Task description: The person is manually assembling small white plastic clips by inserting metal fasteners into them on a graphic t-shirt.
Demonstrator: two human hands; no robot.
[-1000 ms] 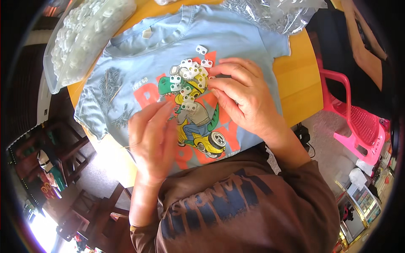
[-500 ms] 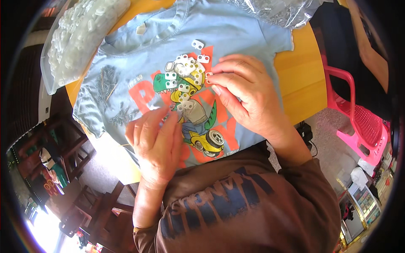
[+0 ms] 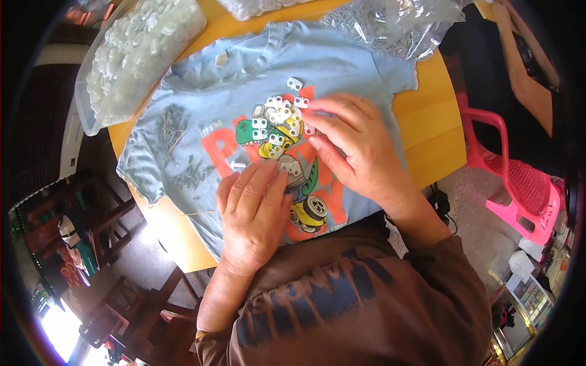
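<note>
A light blue T-shirt (image 3: pixel 201 85) with a cartoon dinosaur print lies spread before me. Small white plastic pieces (image 3: pixel 282 111) with two round holes each are heaped on the print. My left hand (image 3: pixel 253 204) is closed, its fingertips at the pieces on the print's lower part; what they hold is hidden. One narrow white piece (image 3: pixel 238 165) lies apart beside its fingers. My right hand (image 3: pixel 360 149) is open at the heap's right side. Its upper fingertips are by a white piece (image 3: pixel 301 102), and another piece (image 3: pixel 310 129) shows between fingers and thumb.
Thin dark metal pins (image 3: pixel 190 174) lie scattered on the shirt's left side. A clear bag of white pieces (image 3: pixel 131 58) rests at the table's (image 3: pixel 430 128) far left, a silvery plastic bag (image 3: pixel 403 27) at far right. A pink chair (image 3: pixel 519 177) and another person's arm (image 3: pixel 528 91) are at right.
My left hand has moved right to the print's lower pieces, and a narrow white piece now shows on the shirt beside it. My right fingers have spread at the heap's edge. The view has shifted slightly.
</note>
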